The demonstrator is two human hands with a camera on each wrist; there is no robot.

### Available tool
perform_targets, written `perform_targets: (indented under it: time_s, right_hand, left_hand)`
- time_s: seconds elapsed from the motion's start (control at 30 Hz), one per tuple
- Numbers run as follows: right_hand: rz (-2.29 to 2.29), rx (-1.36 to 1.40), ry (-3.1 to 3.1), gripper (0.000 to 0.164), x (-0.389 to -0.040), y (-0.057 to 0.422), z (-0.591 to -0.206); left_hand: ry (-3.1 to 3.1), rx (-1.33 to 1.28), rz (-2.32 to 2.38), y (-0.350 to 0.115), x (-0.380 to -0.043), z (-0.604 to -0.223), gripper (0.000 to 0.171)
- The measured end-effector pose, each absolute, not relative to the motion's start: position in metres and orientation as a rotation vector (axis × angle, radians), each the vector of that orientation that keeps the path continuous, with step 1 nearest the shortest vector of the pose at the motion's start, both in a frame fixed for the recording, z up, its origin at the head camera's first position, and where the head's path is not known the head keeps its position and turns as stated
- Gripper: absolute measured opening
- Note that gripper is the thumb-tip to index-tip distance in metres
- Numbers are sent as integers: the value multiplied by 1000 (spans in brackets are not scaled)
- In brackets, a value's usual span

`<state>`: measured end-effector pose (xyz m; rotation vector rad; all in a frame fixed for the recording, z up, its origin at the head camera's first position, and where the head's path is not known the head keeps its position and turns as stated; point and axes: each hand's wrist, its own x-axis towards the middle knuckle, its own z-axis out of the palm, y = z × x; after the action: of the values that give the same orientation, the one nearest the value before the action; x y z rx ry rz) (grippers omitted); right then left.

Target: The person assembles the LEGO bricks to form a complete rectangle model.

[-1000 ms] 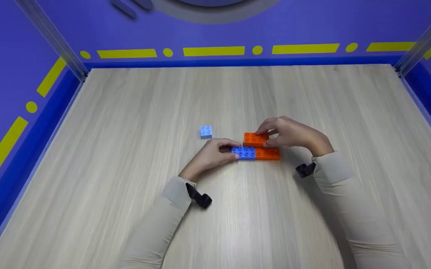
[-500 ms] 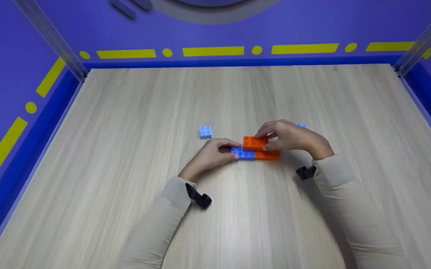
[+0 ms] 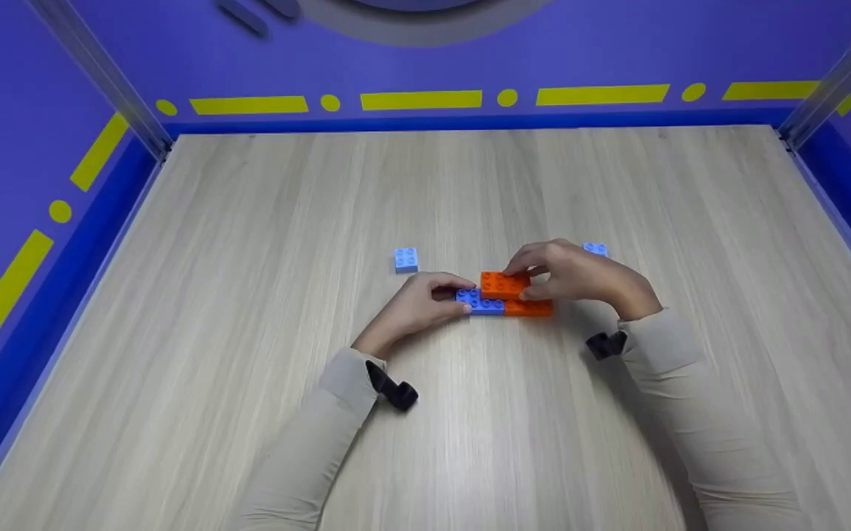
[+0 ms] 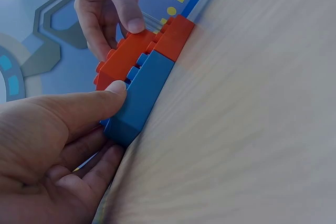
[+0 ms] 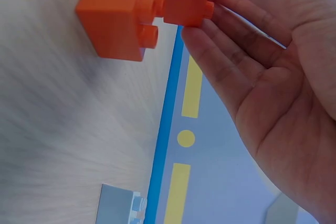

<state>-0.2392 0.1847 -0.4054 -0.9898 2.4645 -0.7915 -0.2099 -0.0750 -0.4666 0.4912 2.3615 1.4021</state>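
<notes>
My left hand pinches the left end of a blue toy building brick between thumb and fingers. Against that brick's right end stands an orange brick, both on the table. My right hand grips a second orange brick by its right end, over the place where the lower two meet. In the right wrist view the lower orange brick still shows its studs, close to the underside of the upper one. Whether the upper brick is seated on the studs, I cannot tell.
A small light-blue brick lies on the wooden table beyond my left hand. Another light-blue brick lies behind my right hand. Blue panels with yellow marks border the table at the back and sides.
My right hand has brought the upper orange brick toward me and over the lower bricks. The light-blue brick behind that hand has come into view. My left hand has stayed in place.
</notes>
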Motion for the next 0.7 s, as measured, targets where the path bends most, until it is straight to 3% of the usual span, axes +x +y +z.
perform_targets:
  time_s: [0.7]
  right_hand:
    - [-794,-1024,2434,30,-232,185,-405]
  left_hand:
    - [2323,488,1462,-75,-210,-467,34]
